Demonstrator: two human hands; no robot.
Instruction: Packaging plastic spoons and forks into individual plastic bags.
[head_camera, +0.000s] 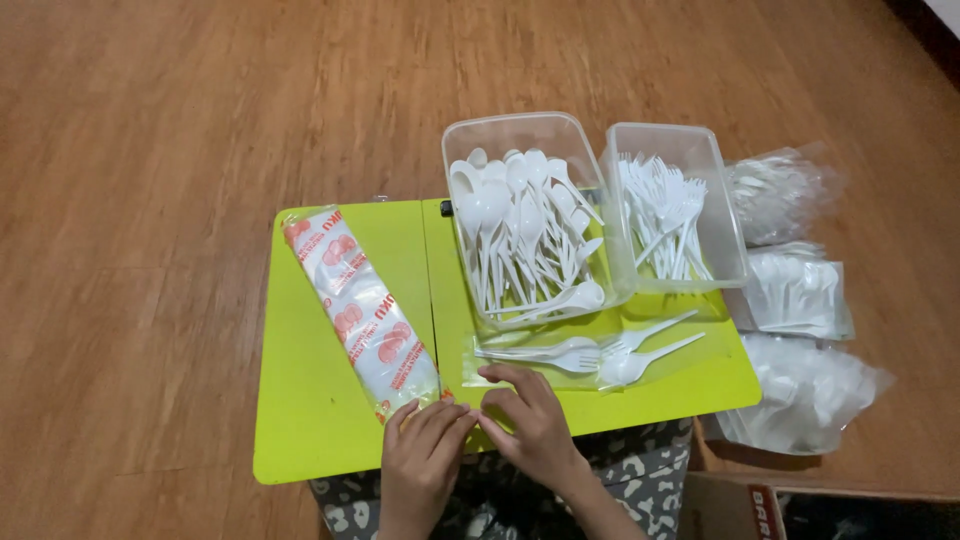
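Note:
My left hand (425, 450) and my right hand (535, 420) rest together at the near edge of a lime-green folding table (320, 420). Their fingertips press on the near end of a clear plastic sleeve (520, 360) that lies flat on the table. Inside or on the sleeve lie white plastic forks and a spoon (600, 352). My left hand also touches the near end of a long clear pack with orange print (362, 310), lying diagonally on the table's left half.
A clear tub of white spoons (525, 225) and a clear tub of white forks (668, 210) stand at the table's far side. Bags of white cutlery (800, 300) lie on the wooden floor at the right. A cardboard box (790, 505) sits at the bottom right.

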